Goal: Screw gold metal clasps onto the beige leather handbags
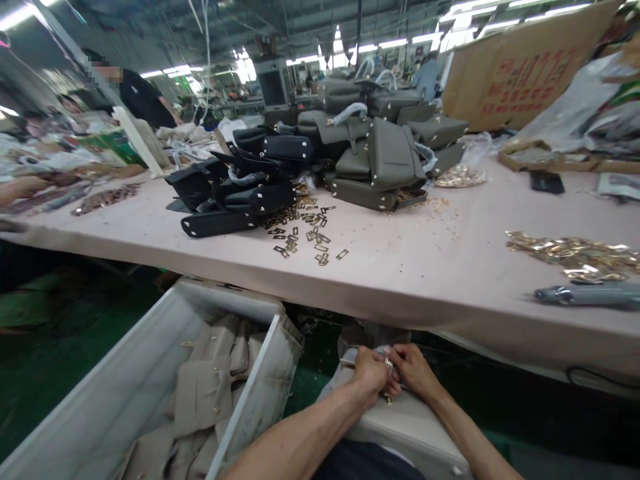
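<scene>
A beige-grey handbag lies across my lap, below the table's front edge. My left hand is closed over the top of the bag, its fingers around a small shiny metal fitting. My right hand meets it from the right, thumb and fingers pinched at the same fitting. The fingers partly cover the fitting, so its exact shape is hidden. Just below the hands, a small gold-coloured piece of hardware shows on the bag.
A white bin with beige bags stands at my left. On the table are black bags, olive-grey bags, scattered metal frames, gold fittings and a grey screwdriver-like tool. A cardboard box stands behind.
</scene>
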The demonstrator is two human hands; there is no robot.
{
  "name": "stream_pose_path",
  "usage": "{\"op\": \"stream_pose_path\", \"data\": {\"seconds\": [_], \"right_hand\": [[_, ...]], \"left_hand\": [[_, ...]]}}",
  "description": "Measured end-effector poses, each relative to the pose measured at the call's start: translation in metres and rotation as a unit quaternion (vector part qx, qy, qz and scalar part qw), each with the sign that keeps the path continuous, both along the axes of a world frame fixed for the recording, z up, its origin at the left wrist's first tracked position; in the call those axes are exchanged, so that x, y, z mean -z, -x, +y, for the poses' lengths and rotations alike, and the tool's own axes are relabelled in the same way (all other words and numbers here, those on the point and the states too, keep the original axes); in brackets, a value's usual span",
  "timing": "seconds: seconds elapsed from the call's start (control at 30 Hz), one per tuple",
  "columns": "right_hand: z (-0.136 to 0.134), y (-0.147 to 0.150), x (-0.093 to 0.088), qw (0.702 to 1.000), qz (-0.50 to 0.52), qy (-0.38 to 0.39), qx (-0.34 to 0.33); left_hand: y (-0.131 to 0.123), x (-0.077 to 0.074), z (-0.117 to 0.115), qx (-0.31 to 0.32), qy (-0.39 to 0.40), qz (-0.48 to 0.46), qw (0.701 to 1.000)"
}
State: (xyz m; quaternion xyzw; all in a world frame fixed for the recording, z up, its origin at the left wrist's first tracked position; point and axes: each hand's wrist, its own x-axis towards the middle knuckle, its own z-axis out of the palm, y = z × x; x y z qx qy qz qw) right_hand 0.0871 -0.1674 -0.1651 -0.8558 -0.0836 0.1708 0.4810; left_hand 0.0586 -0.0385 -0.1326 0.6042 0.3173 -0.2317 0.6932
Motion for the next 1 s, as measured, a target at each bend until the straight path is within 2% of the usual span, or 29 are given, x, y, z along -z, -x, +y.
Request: {"op": "stream_pose_path", "data": {"seconds": [0.1, 0.17, 0.23, 0.37, 0.47, 0.6, 0.7, 0.87, 1.0], "right_hand": [[0.005, 0.001, -0.023, 0.986, -0.081, 0.147, 0.002], [0.012, 0.002, -0.055, 0.966, -0.157, 0.206, 0.012], [0.023, 0.000, -0.095, 0.956, -0.233, 0.177, 0.018], [0.059, -0.031, -0.177, 0.947, -0.318, 0.004, -0.049], [0.088, -0.083, -0.212, 0.915, -0.388, -0.006, -0.111], [0.119, -0.159, -0.223, 0.887, -0.413, 0.073, -0.193], [0.135, -0.194, -0.222, 0.882, -0.364, 0.138, -0.264], [0.149, -0.214, -0.223, 0.884, -0.283, 0.199, -0.314], [0.150, -0.209, -0.232, 0.890, -0.269, 0.176, -0.324]], "left_hand": [[-0.001, 0.005, 0.003, -0.019, 0.005, 0.008, 1.000], [-0.002, 0.008, 0.006, -0.025, 0.011, 0.015, 1.000], [-0.003, 0.009, 0.009, -0.025, 0.020, 0.017, 0.999], [-0.002, 0.004, 0.015, 0.015, 0.002, 0.002, 1.000], [0.001, -0.002, 0.021, 0.033, -0.013, -0.008, 0.999], [0.006, -0.006, 0.030, 0.027, -0.003, -0.019, 0.999], [0.009, -0.004, 0.036, 0.009, 0.019, -0.031, 0.999], [0.011, 0.001, 0.040, -0.009, 0.040, -0.040, 0.998], [0.008, 0.003, 0.042, -0.013, 0.048, -0.038, 0.998]]}}
